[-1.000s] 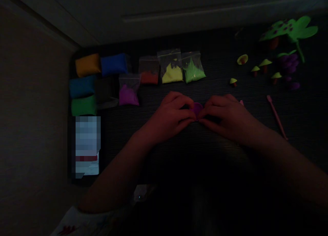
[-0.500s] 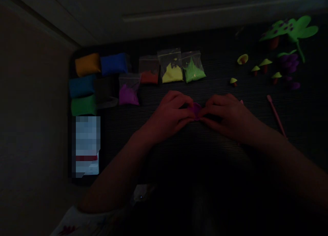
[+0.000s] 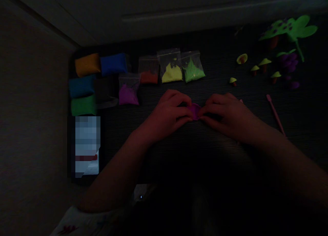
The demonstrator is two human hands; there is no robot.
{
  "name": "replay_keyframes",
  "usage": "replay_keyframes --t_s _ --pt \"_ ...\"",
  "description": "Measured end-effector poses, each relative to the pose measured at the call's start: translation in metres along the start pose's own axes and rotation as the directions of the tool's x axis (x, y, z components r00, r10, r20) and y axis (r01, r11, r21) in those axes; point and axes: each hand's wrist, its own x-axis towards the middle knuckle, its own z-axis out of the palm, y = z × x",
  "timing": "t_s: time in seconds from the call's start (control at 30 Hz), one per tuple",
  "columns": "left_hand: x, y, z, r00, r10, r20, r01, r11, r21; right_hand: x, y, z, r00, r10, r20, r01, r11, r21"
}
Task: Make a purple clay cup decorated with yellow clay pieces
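Between my hands, over the dark ribbed table, is a small flat piece of purple clay [image 3: 195, 112], roughly round. The fingertips of my left hand [image 3: 172, 109] pinch its left edge. From the other side, my right hand [image 3: 223, 111] pinches the right edge with thumb and fingers. A pink modelling tool lies partly under my right hand, with only its tip [image 3: 241, 101] and a faint lower end showing. Farther right rests a second pink modelling tool [image 3: 275, 115]. The light is dim, so the clay's thickness is hard to judge.
Bags of purple [image 3: 128, 94], red [image 3: 149, 77], yellow [image 3: 172, 73] and green clay [image 3: 194, 71] lie beyond my hands. Several wrapped clay blocks [image 3: 87, 65] sit at left above a blurred bright screen [image 3: 87, 136]. Small clay mushrooms [image 3: 264, 64] and purple clay grapes [image 3: 288, 61] stand at right.
My left hand has shifted very slightly left, and a little more of the purple clay shows between the fingers. Both hands keep their pinch.
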Motion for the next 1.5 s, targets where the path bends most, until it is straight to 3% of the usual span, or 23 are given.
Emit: replay_keyframes --t_s 0.37,0.67,1.5 --pt "-0.0007 -0.0033 -0.0058 1.0 -0.016 0.026 0.016 1.0 -0.012 -0.0014 -0.0039 -0.0002 0.999 0.036 0.002 -0.036 0.999 -0.012" --pt "0.0003 -0.0028 -0.001 1.0 -0.007 -0.02 0.006 1.0 -0.014 -0.0012 -0.0049 0.0065 0.998 0.015 -0.062 -0.022 0.993 -0.113" --pt "-0.0018 -0.0067 -0.0059 1.0 -0.02 0.006 0.02 1.0 0.023 -0.0009 -0.005 0.005 0.998 0.028 -0.058 -0.034 0.994 -0.1"
